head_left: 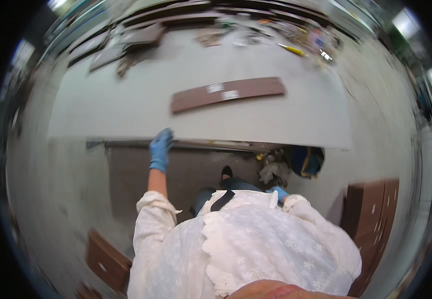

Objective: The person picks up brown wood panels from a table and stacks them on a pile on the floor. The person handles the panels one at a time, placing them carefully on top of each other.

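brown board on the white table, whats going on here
The brown board lies on the white table, two white labels on top, nobody touching it. The person's left grip is near the table's front edge, seemingly empty. The right grip is low by the body, partly hidden, so its contents can't be told. Brown panels are at lower right.

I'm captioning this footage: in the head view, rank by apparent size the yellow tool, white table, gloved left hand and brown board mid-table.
1. White table
2. Brown board
3. Gloved left hand
4. Yellow tool
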Tool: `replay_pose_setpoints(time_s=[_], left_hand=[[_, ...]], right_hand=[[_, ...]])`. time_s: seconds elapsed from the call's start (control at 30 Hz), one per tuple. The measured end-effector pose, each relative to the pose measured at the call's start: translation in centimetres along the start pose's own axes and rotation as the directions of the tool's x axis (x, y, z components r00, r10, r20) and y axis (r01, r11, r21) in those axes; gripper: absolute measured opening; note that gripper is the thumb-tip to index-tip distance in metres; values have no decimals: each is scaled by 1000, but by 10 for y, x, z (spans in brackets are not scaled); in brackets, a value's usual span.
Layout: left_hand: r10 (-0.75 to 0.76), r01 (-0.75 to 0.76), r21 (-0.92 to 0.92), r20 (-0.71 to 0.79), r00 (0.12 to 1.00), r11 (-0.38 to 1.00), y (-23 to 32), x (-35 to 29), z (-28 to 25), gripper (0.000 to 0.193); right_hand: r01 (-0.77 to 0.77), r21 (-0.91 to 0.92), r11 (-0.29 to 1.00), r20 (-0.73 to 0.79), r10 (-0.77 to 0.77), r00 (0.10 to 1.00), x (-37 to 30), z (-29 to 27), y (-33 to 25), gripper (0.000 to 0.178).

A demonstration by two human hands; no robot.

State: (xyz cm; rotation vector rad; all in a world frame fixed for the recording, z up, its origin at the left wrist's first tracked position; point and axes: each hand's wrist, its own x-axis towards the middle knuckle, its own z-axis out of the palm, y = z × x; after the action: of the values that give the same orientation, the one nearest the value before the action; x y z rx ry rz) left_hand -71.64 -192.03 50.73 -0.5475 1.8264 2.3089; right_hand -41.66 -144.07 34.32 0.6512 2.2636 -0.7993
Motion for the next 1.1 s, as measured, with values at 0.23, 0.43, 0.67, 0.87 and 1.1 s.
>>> replay_pose_setpoints(time_s=[0.23,0.43,0.67,0.87,1.1], left_hand=[[-397,430,-184,191,898,884,80,262,-3,51],[-469,476,-190,83,880,859,163,442,37,76],[-467,472,-213,80,881,855,213,552,59,95],[-529,537,-324,121,840,779,212,608,76,88],[-456,473,-384,142,879,793,199,654,79,61]], right_hand=[[-143,472,870,-38,182,983,-29,4,-112,47],[-470,745,472,30,681,732,-85,122,-173,47],[-700,633,332,239,776,584,-125,275,-309,43],[-685,559,467,209,720,662,-123,273,-360,40],[-679,504,534,173,708,685,-120,249,-379,36]])
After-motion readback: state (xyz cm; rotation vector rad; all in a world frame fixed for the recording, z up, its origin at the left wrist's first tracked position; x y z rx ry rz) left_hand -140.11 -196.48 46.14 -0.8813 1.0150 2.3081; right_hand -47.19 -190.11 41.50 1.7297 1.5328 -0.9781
